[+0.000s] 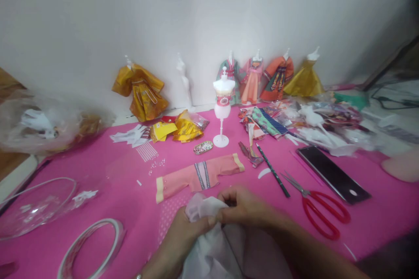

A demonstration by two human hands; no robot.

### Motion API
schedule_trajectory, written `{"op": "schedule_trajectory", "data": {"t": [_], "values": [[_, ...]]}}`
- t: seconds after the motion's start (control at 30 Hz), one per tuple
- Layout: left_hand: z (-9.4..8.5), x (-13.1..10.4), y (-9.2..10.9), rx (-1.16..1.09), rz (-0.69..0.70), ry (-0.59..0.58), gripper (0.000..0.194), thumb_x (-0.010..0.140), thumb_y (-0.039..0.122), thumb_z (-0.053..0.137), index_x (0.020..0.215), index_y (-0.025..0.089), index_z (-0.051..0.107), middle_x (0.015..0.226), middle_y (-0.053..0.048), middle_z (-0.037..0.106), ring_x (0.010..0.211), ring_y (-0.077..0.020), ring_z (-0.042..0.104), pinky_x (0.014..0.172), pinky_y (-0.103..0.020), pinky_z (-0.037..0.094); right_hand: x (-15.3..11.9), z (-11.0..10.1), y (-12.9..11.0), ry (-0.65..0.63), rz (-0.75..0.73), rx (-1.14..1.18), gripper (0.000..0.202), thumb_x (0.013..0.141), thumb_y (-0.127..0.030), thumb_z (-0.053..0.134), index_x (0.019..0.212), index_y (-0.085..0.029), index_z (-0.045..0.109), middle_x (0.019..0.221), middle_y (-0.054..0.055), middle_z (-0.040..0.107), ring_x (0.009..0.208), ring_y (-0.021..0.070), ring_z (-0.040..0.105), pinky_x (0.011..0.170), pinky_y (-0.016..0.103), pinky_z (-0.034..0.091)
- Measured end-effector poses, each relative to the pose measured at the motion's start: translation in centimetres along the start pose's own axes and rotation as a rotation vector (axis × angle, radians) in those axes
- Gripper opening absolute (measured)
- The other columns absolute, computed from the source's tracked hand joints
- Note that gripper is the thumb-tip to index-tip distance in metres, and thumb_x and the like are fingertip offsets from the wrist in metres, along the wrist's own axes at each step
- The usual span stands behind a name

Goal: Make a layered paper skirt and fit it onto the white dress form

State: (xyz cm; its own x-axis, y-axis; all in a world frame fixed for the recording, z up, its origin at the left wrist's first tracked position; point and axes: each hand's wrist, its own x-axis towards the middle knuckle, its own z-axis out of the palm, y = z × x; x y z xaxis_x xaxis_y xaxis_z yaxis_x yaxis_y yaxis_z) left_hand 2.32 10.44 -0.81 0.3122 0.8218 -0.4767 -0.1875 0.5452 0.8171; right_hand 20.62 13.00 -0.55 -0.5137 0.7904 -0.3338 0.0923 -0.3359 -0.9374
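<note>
A pale, sheer cloth (pixel 212 255) hangs in folds at the bottom centre, bunched up between my two hands. My left hand (pixel 183 237) is closed on its left side, the thumb pressed on top. From the right, my right hand (pixel 240 207) pinches the cloth's upper edge, close to the left thumb. Just beyond them a small pink garment (pixel 183 178) with cream cuffs and a patterned collar lies flat. A white mini dress form (pixel 224 111) with a pink band at its waist stands upright behind the garment.
Red-handled scissors (pixel 306 194), a dark pencil (pixel 273 171) and a phone (pixel 332 174) lie to the right. A tape roll (pixel 91 248) is at the lower left. Dressed doll forms, including one in gold (pixel 140 91), lean on the wall. Plastic bags (pixel 42 122) sit at the far left.
</note>
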Motion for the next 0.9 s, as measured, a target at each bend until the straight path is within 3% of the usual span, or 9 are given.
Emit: {"op": "schedule_trajectory", "data": {"t": [0.9], "values": [[-0.3, 0.4, -0.4, -0.007, 0.018, -0.026, 0.033, 0.055, 0.036, 0.088, 0.077, 0.013, 0.076, 0.066, -0.005, 0.074, 0.061, -0.0186, 0.065, 0.059, -0.026, 0.047, 0.4, -0.1, 1.0, -0.009, -0.018, 0.014, 0.022, 0.065, -0.031, 0.076, 0.066, -0.015, 0.061, 0.058, -0.005, 0.051, 0.054, 0.0078, 0.044, 0.050, 0.020, 0.030]]}}
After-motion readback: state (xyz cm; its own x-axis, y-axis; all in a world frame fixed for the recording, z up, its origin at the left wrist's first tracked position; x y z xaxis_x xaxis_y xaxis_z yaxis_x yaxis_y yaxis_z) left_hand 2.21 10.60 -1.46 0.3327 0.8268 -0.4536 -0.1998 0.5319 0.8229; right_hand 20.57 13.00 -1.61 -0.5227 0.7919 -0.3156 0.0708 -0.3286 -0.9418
